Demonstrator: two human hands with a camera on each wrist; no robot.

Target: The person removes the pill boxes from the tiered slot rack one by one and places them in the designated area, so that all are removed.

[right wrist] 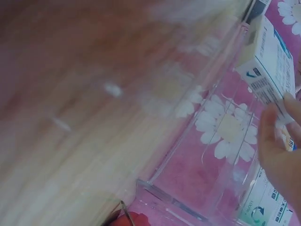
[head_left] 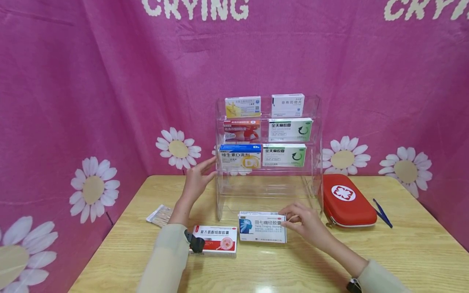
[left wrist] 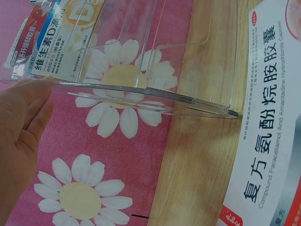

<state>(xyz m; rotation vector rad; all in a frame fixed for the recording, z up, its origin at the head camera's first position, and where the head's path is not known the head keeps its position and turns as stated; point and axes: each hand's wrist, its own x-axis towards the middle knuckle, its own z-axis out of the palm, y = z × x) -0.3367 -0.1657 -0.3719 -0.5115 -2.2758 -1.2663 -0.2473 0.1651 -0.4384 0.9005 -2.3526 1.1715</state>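
A clear acrylic tiered shelf (head_left: 269, 187) stands at the back of the wooden table (head_left: 403, 252) with several medicine boxes on its tiers. My left hand (head_left: 205, 169) rests with straight fingers against the shelf's left wall, beside the blue and yellow box (head_left: 239, 156). The left wrist view shows that left hand (left wrist: 23, 127) at the shelf edge (left wrist: 141, 92). My right hand (head_left: 287, 217) pinches the right end of a white and blue box (head_left: 261, 227) in front of the shelf. In the blurred right wrist view, the fingers (right wrist: 277, 146) hold this box (right wrist: 268, 70).
A red and white box (head_left: 216, 240) lies by my left forearm and also shows as a red and white box (left wrist: 268, 155) in the left wrist view. A red first-aid pouch (head_left: 346, 199) and blue tweezers (head_left: 382, 212) lie right of the shelf. A swab packet (head_left: 160, 215) lies left.
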